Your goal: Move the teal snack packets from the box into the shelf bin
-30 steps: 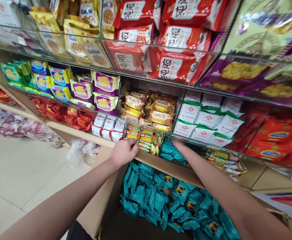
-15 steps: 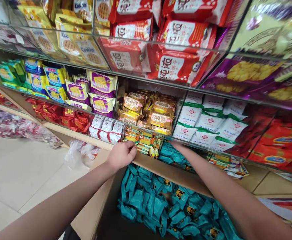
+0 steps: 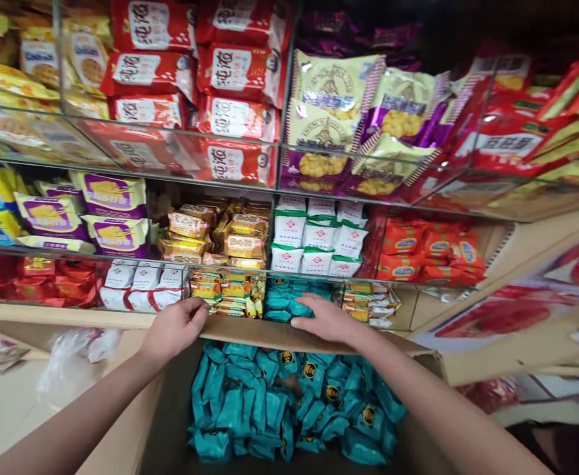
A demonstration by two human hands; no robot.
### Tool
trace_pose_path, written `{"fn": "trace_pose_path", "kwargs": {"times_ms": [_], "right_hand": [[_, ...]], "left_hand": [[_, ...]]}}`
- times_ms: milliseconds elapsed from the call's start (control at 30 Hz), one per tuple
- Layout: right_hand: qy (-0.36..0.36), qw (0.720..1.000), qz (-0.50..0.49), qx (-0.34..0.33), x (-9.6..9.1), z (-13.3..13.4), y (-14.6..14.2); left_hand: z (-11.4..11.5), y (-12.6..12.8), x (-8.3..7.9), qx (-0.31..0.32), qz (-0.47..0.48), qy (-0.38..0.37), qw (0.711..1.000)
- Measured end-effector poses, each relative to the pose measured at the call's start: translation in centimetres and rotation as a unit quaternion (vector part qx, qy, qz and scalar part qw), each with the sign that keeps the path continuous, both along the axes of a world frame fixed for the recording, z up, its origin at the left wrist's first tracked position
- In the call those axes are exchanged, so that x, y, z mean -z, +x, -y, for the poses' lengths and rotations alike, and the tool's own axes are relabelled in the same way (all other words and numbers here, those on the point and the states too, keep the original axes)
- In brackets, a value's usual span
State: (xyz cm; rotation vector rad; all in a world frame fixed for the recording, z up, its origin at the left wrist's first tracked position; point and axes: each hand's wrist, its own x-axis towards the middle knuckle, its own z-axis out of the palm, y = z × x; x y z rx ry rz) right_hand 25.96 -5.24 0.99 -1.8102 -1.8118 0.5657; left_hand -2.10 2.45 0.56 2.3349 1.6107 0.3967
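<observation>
Teal plastic packets [image 3: 237, 410] lie below our left hand [image 3: 177, 326], closed on the far rim of a brown cardboard box [image 3: 269, 335]; our open right hand [image 3: 326, 321] partly hides more, shelved behind. The box's near side is cut off.

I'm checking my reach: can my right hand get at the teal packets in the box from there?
Probably yes: the right hand is at the far edge of the box, and its open top leaves most teal packets uncovered.
</observation>
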Motion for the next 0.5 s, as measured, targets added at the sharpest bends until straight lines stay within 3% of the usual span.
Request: {"fn": "trace_pose_path", "kwargs": {"times_ms": [100, 200, 233, 300, 367, 400, 500], "right_hand": [[0.092, 0.994, 0.028, -0.058, -0.1, 8.0, -1.3], [0.052, 0.99, 0.033, -0.131, 3.9, 14.1, -2.3], [0.045, 0.991, 0.041, -0.117, 5.9, 15.2, -2.1], [0.059, 0.996, 0.068, -0.008, 9.8, 15.9, -0.7], [0.078, 0.986, 0.091, 0.112, 12.6, 15.0, 1.8], [0.087, 0.976, 0.098, 0.173, 13.5, 14.2, 3.2], [0.091, 0.955, 0.101, 0.263, 14.1, 11.6, 6.4]], "left_hand": [[0.0, 0.2, -0.2, -0.008, -0.015, -0.009, 1.0], [0.0, 0.3, -0.4, -0.012, -0.039, -0.011, 0.999], [0.1, 0.4, -0.4, -0.013, -0.045, -0.008, 0.999], [0.3, 0.4, -0.5, -0.013, -0.053, 0.002, 0.999], [0.5, 0.4, -0.6, -0.011, -0.063, 0.014, 0.998], [0.7, 0.5, -0.7, -0.01, -0.069, 0.02, 0.997], [1.0, 0.5, -0.8, -0.008, -0.08, 0.028, 0.996]]}}
